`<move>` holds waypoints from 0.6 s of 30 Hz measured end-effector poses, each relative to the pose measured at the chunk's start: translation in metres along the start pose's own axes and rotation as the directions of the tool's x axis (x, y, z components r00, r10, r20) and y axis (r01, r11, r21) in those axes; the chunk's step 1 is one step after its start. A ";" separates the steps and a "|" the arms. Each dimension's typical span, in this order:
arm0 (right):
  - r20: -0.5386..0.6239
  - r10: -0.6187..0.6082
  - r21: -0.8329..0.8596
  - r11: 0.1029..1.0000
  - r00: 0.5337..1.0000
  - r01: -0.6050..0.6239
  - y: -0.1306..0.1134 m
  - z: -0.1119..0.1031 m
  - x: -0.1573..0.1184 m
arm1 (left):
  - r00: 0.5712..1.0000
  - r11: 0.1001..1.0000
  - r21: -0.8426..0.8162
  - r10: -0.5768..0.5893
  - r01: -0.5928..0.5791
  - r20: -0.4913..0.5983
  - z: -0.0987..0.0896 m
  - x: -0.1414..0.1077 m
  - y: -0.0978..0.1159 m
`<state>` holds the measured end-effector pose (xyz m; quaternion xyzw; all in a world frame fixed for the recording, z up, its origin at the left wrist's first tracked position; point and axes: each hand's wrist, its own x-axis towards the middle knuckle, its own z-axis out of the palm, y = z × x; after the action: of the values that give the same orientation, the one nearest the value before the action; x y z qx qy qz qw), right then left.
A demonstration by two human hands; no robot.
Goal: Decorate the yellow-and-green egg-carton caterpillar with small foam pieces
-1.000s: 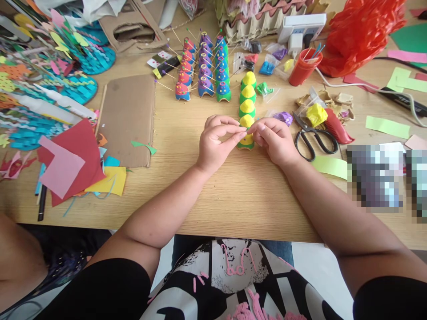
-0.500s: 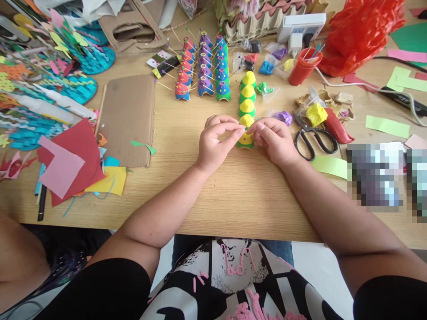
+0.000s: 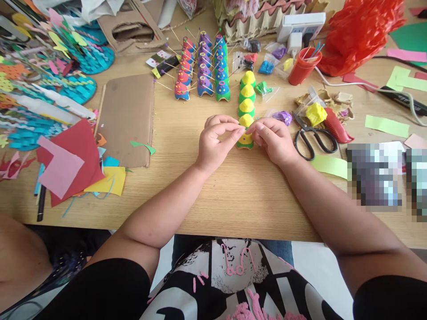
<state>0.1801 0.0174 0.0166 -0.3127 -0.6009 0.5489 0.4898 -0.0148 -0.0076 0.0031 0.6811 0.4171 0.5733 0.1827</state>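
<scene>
A yellow and green caterpillar (image 3: 247,106) made from an egg-carton strip lies lengthwise on the table in front of me. My left hand (image 3: 218,140) is at the left of its near end, thumb and forefinger pinched over the front bump. From the right side, my right hand (image 3: 271,138) meets it with a pinch of its own. Something tiny and greenish seems to sit between the fingertips, too small to name. A small purple dot shows on the front bump. Farther back stand finished-looking caterpillars in red (image 3: 183,80), purple (image 3: 205,75) and blue-green (image 3: 222,80), with sticks poking out.
Black-handled scissors (image 3: 315,138) and bags of clay, one purple (image 3: 283,117), lie to the right. An orange cup (image 3: 303,66) stands behind. Cardboard (image 3: 128,120) and coloured paper (image 3: 76,155) lie left. Another person's arm (image 3: 20,262) is at the lower left.
</scene>
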 end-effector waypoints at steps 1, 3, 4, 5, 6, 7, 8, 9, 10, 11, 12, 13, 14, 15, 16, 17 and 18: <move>0.000 0.001 -0.002 1.000 1.000 -0.001 0.000 0.000 0.000 | 1.000 1.000 0.008 0.007 -0.007 0.004 0.000 0.000 0.000; 0.000 0.003 -0.007 1.000 1.000 -0.003 0.000 0.000 0.000 | 1.000 1.000 0.018 0.012 -0.013 0.013 0.000 0.000 -0.001; 0.000 0.003 -0.009 1.000 1.000 -0.003 0.000 0.000 0.000 | 1.000 1.000 0.018 0.010 -0.010 0.014 0.000 0.000 -0.001; 0.000 0.003 -0.010 1.000 1.000 -0.003 0.000 0.000 0.000 | 1.000 1.000 0.014 0.005 -0.005 0.012 0.000 0.000 -0.001; 0.000 0.003 -0.010 1.000 1.000 -0.003 0.001 -0.001 0.000 | 1.000 1.000 0.005 -0.001 0.001 0.007 0.000 0.000 -0.001; 0.000 0.004 -0.009 1.000 1.000 -0.004 0.001 -0.001 0.000 | 1.000 1.000 -0.006 -0.007 0.007 0.003 0.001 0.000 -0.001; -0.001 0.005 -0.006 1.000 1.000 -0.005 0.001 -0.001 0.000 | 1.000 1.000 -0.015 -0.012 0.012 0.001 0.001 0.000 -0.001; 0.000 0.006 -0.004 1.000 1.000 -0.006 0.001 -0.001 0.000 | 1.000 1.000 -0.019 -0.014 0.014 0.000 0.001 0.000 -0.001; 0.000 0.006 -0.002 1.000 1.000 -0.006 0.001 -0.001 -0.001 | 1.000 1.000 -0.018 -0.014 0.014 0.000 0.001 0.000 -0.001; 0.000 0.006 0.000 1.000 1.000 -0.006 0.001 0.000 0.000 | 1.000 1.000 -0.012 -0.011 0.011 0.000 0.001 0.000 0.000; 0.001 0.004 0.000 1.000 1.000 -0.004 0.001 0.000 0.000 | 1.000 1.000 -0.005 -0.006 0.006 -0.001 0.001 0.000 0.000; 0.003 0.002 0.000 1.000 1.000 -0.002 0.001 0.000 0.000 | 1.000 1.000 0.001 -0.001 0.001 -0.004 0.001 0.000 0.000; 0.005 0.000 -0.001 1.000 1.000 0.000 0.001 0.000 0.000 | 1.000 1.000 0.005 0.004 -0.004 -0.005 0.001 0.000 -0.001; 0.006 -0.002 -0.003 1.000 1.000 0.002 0.001 0.000 0.000 | 1.000 1.000 0.008 0.007 -0.007 -0.005 0.001 0.000 -0.001; 0.006 -0.004 -0.005 1.000 1.000 0.004 0.001 0.000 0.000 | 1.000 1.000 0.010 0.009 -0.009 -0.002 0.001 0.000 -0.001; 0.006 -0.004 -0.007 1.000 1.000 0.004 0.000 0.000 0.000 | 1.000 1.000 0.015 0.008 -0.008 0.004 0.001 0.000 0.000; 0.005 -0.003 -0.009 1.000 1.000 0.003 0.000 0.000 0.000 | 1.000 1.000 0.020 0.004 -0.004 0.010 0.001 0.000 0.000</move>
<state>0.1799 0.0173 0.0162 -0.3126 -0.6050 0.5462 0.4879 -0.0140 -0.0072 0.0031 0.6865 0.4208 0.5661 0.1767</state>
